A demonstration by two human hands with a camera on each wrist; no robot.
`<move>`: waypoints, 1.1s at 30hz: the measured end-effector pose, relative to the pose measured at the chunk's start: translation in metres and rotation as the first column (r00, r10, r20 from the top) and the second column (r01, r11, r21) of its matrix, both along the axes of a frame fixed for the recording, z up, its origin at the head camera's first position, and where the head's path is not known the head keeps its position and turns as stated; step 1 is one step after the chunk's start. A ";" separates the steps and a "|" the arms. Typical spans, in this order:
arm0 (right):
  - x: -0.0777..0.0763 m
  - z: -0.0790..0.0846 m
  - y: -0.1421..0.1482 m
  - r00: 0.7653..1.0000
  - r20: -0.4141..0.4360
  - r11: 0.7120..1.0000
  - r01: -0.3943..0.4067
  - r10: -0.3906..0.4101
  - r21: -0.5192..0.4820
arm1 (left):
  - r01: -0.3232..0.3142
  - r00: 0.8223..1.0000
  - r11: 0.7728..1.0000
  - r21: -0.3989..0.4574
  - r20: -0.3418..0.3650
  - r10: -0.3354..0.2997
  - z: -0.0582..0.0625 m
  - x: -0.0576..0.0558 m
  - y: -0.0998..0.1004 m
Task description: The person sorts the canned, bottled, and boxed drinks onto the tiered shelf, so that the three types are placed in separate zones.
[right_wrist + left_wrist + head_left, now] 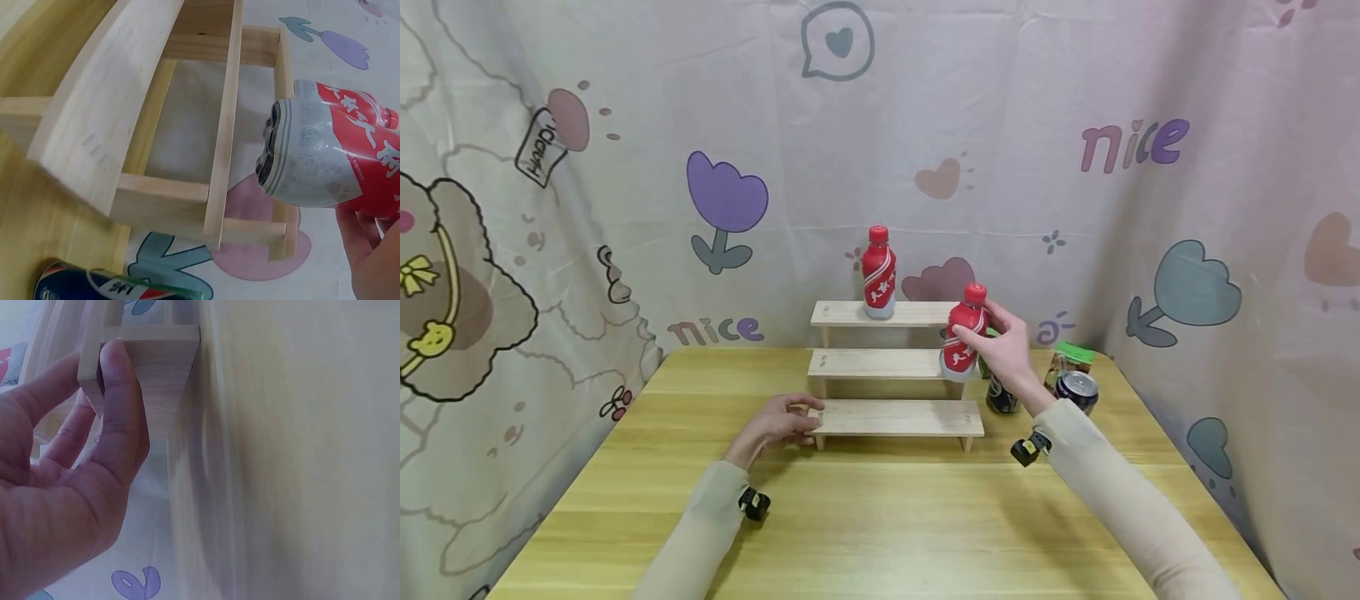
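Observation:
A pale wooden three-step rack [891, 417] stands on the table. My left hand [782, 421] is at its lowest step, and in the left wrist view the fingers and thumb [119, 369] pinch the left end of that board. My right hand [1009, 346] holds a red and white plastic bottle [958, 357], upright with its cap on top, over the right end of the middle step. In the right wrist view the bottle's ridged base [281, 147] shows apart from the boards. A matching red bottle [879, 279] stands on the top step, near its middle.
Right of the rack, partly behind my right arm, stand a dark can [1002, 397], another dark can [1078, 390] with a silver top, and a green-lidded container [1072, 354]. A printed curtain [1015, 108] hangs behind the wooden table [880, 525].

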State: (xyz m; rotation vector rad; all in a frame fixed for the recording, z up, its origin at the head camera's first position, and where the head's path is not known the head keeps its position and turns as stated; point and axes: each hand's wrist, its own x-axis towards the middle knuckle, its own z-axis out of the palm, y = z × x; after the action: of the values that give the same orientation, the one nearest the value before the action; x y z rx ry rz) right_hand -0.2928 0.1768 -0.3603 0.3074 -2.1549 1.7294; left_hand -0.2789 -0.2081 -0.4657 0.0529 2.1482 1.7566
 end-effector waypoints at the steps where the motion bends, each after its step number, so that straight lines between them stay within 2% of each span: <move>1: -0.001 0.001 -0.002 1.000 0.001 1.000 -0.004 0.004 -0.001 | 0.001 1.000 1.000 0.001 0.000 -0.001 0.000 0.000 0.000; 5: -0.005 0.004 -0.008 1.000 0.006 1.000 0.004 -0.004 0.012 | 0.011 1.000 1.000 0.004 0.002 -0.011 -0.001 -0.002 -0.002; 15: -0.021 0.016 -0.023 0.998 -0.039 0.999 -0.041 0.041 -0.010 | 0.036 0.999 0.999 0.011 -0.004 -0.036 -0.001 -0.004 -0.003; 22: -0.026 0.027 -0.032 0.995 -0.071 0.997 -0.072 0.073 0.021 | 0.016 1.000 1.000 0.000 0.006 -0.016 0.000 -0.001 -0.001; 33: -0.037 0.048 -0.040 0.993 -0.034 0.992 -0.115 0.117 0.046 | 0.019 1.000 1.000 -0.005 -0.001 -0.019 0.000 -0.001 -0.002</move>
State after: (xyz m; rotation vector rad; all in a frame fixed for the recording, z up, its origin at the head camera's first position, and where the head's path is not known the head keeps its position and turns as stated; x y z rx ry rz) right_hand -0.3297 0.1372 -0.3120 0.4808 -2.1909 1.7254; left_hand -0.2801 -0.2105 -0.4659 0.0719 2.1459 1.7405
